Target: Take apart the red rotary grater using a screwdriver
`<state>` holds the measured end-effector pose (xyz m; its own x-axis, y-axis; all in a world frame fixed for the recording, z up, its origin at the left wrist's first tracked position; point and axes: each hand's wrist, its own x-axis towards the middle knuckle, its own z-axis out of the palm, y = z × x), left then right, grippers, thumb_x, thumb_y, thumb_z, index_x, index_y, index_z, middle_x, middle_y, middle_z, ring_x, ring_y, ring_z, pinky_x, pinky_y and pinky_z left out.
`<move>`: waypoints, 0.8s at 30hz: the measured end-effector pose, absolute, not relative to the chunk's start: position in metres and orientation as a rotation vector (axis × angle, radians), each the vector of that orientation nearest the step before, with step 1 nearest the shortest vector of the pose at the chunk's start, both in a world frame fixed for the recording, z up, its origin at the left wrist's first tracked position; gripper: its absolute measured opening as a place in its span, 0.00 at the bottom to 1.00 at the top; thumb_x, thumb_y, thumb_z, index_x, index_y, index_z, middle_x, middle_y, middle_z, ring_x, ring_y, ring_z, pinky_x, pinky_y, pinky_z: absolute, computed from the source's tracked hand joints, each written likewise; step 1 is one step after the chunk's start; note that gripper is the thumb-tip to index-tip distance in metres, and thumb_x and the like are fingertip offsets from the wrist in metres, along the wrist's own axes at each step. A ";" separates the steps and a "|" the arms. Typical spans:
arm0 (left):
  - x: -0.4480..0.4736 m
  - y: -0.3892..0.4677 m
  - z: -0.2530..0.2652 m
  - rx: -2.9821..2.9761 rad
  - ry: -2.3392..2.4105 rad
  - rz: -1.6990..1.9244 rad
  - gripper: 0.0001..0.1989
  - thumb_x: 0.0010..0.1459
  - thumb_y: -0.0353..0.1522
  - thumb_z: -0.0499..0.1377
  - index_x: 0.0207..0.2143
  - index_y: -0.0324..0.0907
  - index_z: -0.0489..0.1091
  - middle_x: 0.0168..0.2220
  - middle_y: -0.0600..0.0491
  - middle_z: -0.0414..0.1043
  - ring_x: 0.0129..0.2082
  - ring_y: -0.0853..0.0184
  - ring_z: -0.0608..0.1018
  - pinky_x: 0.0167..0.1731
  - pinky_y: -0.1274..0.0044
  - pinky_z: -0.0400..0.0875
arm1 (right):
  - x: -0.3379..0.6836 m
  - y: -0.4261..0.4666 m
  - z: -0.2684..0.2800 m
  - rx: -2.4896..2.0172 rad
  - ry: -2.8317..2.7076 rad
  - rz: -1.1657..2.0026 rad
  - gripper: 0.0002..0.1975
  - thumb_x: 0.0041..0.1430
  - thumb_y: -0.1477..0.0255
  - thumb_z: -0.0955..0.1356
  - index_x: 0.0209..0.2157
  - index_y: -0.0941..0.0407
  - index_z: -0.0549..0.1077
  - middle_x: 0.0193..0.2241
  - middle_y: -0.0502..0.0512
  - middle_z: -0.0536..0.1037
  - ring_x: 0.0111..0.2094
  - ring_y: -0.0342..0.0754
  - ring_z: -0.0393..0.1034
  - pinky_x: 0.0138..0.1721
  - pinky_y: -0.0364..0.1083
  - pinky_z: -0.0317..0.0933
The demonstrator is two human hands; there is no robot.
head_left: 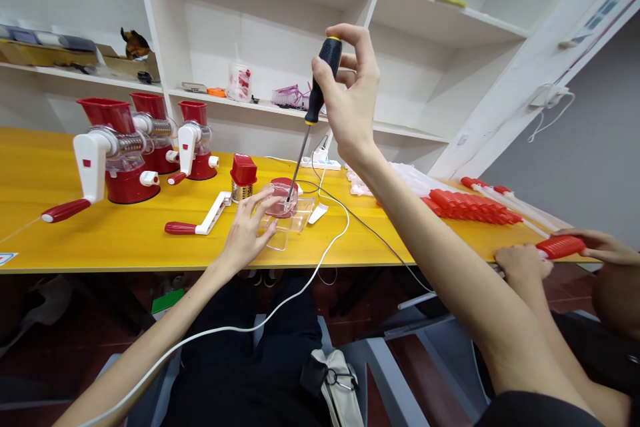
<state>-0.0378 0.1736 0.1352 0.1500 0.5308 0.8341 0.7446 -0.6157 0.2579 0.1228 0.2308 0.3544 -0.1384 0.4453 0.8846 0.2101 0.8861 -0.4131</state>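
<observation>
Upper center, right hand [354,97] is way up, clamped on a screwdriver [317,99] angled down; mid-frame, the clear plastic part [301,215]'s under the tip, left hand [245,230] against its left side, can't tell if gripping.

The right hand [354,83] is high, thumb [325,78] and fingers [361,43] bent in a grip; below and left of it, the left hand [245,233] extends forward, thumb apart.
</observation>
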 end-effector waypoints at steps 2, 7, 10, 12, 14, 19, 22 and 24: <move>-0.038 0.174 0.135 -2.212 -1.246 -1.450 0.24 0.64 0.28 0.57 0.61 0.51 0.60 0.63 0.49 0.64 0.61 0.55 0.68 0.58 0.58 0.66 | 0.123 0.228 0.354 -0.490 -1.682 0.231 0.13 0.54 0.59 0.67 0.43 0.38 0.65 0.42 0.45 0.76 0.39 0.49 0.72 0.43 0.52 0.72; -0.038 0.173 0.136 -2.227 -1.253 -1.450 0.24 0.64 0.28 0.57 0.61 0.50 0.60 0.63 0.48 0.63 0.62 0.56 0.67 0.59 0.60 0.66 | 0.123 0.227 0.354 -0.497 -1.678 0.318 0.19 0.50 0.58 0.70 0.46 0.39 0.68 0.33 0.44 0.74 0.26 0.43 0.68 0.28 0.48 0.68; -0.038 0.172 0.137 -2.230 -1.254 -1.451 0.23 0.64 0.28 0.57 0.60 0.50 0.60 0.63 0.48 0.63 0.62 0.57 0.67 0.59 0.60 0.66 | 0.123 0.230 0.355 -0.511 -1.692 0.389 0.24 0.48 0.56 0.71 0.48 0.39 0.67 0.35 0.44 0.76 0.28 0.43 0.68 0.29 0.46 0.68; -0.038 0.172 0.137 -2.231 -1.257 -1.450 0.24 0.64 0.27 0.57 0.60 0.50 0.60 0.63 0.49 0.63 0.61 0.57 0.67 0.59 0.60 0.65 | 0.123 0.232 0.355 -0.520 -1.682 0.439 0.26 0.47 0.55 0.70 0.49 0.39 0.66 0.36 0.43 0.78 0.31 0.44 0.70 0.30 0.45 0.68; -0.038 0.171 0.138 -2.231 -1.259 -1.447 0.24 0.64 0.27 0.57 0.60 0.50 0.60 0.63 0.48 0.63 0.61 0.57 0.67 0.59 0.60 0.65 | 0.123 0.234 0.354 -0.505 -1.668 0.459 0.24 0.47 0.56 0.69 0.49 0.39 0.65 0.37 0.43 0.78 0.34 0.44 0.71 0.33 0.45 0.69; -0.038 0.172 0.139 -2.240 -1.259 -1.447 0.24 0.64 0.27 0.57 0.61 0.51 0.60 0.63 0.49 0.63 0.61 0.57 0.67 0.59 0.59 0.65 | 0.123 0.235 0.353 -0.416 -1.638 0.401 0.15 0.51 0.61 0.68 0.43 0.39 0.67 0.36 0.45 0.76 0.33 0.46 0.71 0.34 0.49 0.70; -0.038 0.172 0.138 -2.243 -1.249 -1.448 0.24 0.64 0.27 0.57 0.61 0.50 0.60 0.63 0.49 0.63 0.62 0.57 0.67 0.59 0.59 0.65 | 0.125 0.233 0.353 -0.422 -1.647 0.362 0.16 0.49 0.57 0.71 0.41 0.37 0.68 0.34 0.43 0.77 0.36 0.47 0.71 0.33 0.49 0.69; -0.039 0.172 0.138 -2.240 -1.250 -1.450 0.24 0.64 0.27 0.57 0.61 0.51 0.59 0.63 0.49 0.63 0.62 0.56 0.67 0.59 0.59 0.65 | 0.125 0.232 0.354 -0.441 -1.654 0.344 0.17 0.48 0.55 0.72 0.41 0.36 0.67 0.34 0.42 0.78 0.37 0.48 0.72 0.33 0.50 0.68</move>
